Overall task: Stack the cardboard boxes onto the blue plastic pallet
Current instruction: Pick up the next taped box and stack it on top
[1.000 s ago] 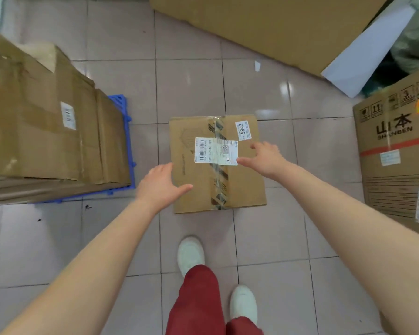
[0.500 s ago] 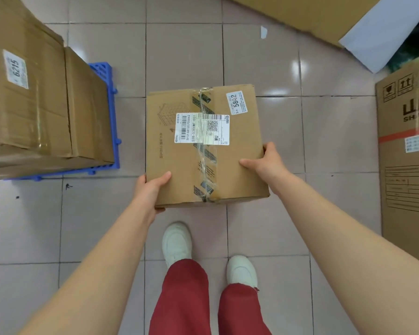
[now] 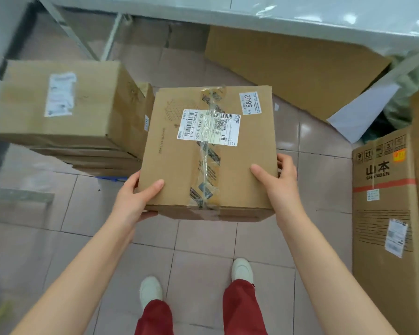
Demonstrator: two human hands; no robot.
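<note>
A: We log the box [image 3: 211,153] as held clear of the floor [image 3: 203,240], between both hands, in front of us above our feet.

B: Grip? We note the left hand [image 3: 136,199] clasps the near left corner, thumb on the top face, fingers curled under the bottom edge. The right hand [image 3: 278,180] clasps the right side, thumb on top, fingers wrapped round the side wall.

A: Agreed. Both hands are closed on the box. Its top carries a white shipping label [image 3: 208,128] over a strip of clear tape, and a small sticker [image 3: 250,103] reading 5842 near the far right corner.

B: Where is the pallet [image 3: 111,178]? We see only a sliver of blue at floor level under the stack [image 3: 65,117] on the left.

A: The stack is several boxes deep; its top box bears a blurred white label. The held box overlaps the stack's right edge in the view; we cannot tell whether they touch.

B: On the right, a tall carton [image 3: 387,213] printed SHANBEN stands on the floor, well apart from the held box. Flat cardboard [image 3: 295,68] leans at the far side, beneath a pale counter [image 3: 252,10].

A: Red trousers and white shoes [image 3: 151,288] show below.
</note>
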